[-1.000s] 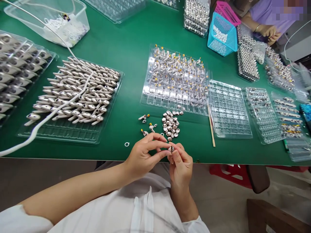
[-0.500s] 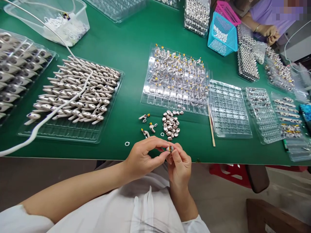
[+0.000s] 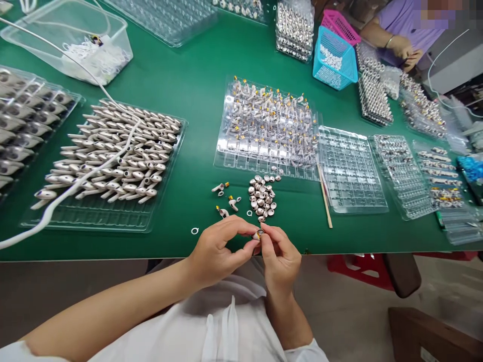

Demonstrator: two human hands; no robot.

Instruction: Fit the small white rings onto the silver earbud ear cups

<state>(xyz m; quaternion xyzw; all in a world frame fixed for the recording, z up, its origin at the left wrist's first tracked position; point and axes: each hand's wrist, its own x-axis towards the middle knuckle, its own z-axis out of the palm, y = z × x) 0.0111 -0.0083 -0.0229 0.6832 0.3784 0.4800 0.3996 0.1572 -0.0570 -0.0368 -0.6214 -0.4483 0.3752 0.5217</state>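
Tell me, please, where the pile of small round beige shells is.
In the head view, that pile lies just right of centre, between the right hand and the clear plastic tray of yellow-tipped parts.

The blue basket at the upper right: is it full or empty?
Neither: the blue basket is partly filled. Small white pieces lie inside, with bare blue wall showing around them.

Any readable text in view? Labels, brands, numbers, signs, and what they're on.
No readable text anywhere.
Part in the hands: no marking legible, too small.
Loose caps: none legible, too small.
Blue basket: no lettering seen.
Brown box: pale patch at the frame's bottom edge; can't tell if it's a label.
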